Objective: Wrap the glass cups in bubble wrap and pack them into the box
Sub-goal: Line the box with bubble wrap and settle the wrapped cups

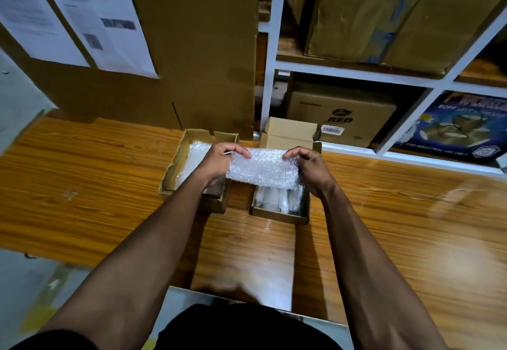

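A sheet of bubble wrap (263,167) is stretched between both hands above the table. My left hand (219,161) pinches its left end and my right hand (311,164) pinches its right end. Below the sheet sits a small open cardboard box (277,213) holding several wrapped cups (277,198), partly hidden by the sheet. To the left stands a second open cardboard box (175,163) lined with more bubble wrap (196,152). I cannot tell whether a cup is inside the held sheet.
The wooden table (96,185) runs left and right of the boxes. A tall cardboard sheet (192,47) with papers leans behind. White shelving (356,75) with cartons fills the back right. The small box's raised lid (288,131) stands behind it.
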`<action>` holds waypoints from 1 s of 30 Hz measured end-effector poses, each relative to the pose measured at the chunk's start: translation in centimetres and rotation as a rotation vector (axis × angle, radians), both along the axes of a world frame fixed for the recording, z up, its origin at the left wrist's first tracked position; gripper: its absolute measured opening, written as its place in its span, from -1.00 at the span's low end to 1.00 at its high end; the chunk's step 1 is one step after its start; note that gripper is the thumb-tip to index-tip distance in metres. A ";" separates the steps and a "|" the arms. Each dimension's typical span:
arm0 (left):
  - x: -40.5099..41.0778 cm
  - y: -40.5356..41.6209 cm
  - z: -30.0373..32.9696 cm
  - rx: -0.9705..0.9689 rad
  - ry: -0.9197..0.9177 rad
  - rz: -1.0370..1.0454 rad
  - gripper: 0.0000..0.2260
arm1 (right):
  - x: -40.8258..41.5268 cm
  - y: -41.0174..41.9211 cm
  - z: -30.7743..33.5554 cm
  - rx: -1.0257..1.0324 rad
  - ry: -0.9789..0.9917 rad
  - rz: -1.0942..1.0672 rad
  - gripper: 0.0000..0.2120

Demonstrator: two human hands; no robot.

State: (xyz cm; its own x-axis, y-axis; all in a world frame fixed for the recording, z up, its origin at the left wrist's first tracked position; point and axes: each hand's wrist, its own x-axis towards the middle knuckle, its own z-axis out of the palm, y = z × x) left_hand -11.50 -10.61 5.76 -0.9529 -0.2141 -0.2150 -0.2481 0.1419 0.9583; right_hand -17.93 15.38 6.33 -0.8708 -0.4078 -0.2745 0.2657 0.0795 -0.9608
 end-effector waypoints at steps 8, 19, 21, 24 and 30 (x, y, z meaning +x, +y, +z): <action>0.8 0.0 0.4 0.129 -0.044 -0.057 -0.57 | -0.3 0.4 0.1 -0.203 -0.112 0.005 -0.71; 0.9 0.9 0.9 0.139 0.002 0.046 -0.46 | -0.8 -0.7 -0.5 -0.072 -0.021 -0.077 -0.47; 0.8 1.4 1.5 0.091 0.063 0.130 -0.56 | -1.0 -1.3 -1.0 0.099 0.082 -0.213 -0.52; 0.5 2.1 2.3 -0.094 0.121 0.169 -0.73 | -1.7 -1.9 -1.5 0.269 0.127 -0.398 -0.75; -0.3 4.4 2.9 -0.296 0.159 -0.183 -0.83 | -1.2 -3.5 0.0 0.032 -0.287 0.032 -0.28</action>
State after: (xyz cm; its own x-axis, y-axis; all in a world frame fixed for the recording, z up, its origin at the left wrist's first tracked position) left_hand -11.78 -6.25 8.64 -0.9975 -0.0683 -0.0155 -0.0445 0.4466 0.8936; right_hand -19.17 11.90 6.33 -0.7424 -0.4206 -0.5215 0.5235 0.1216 -0.8433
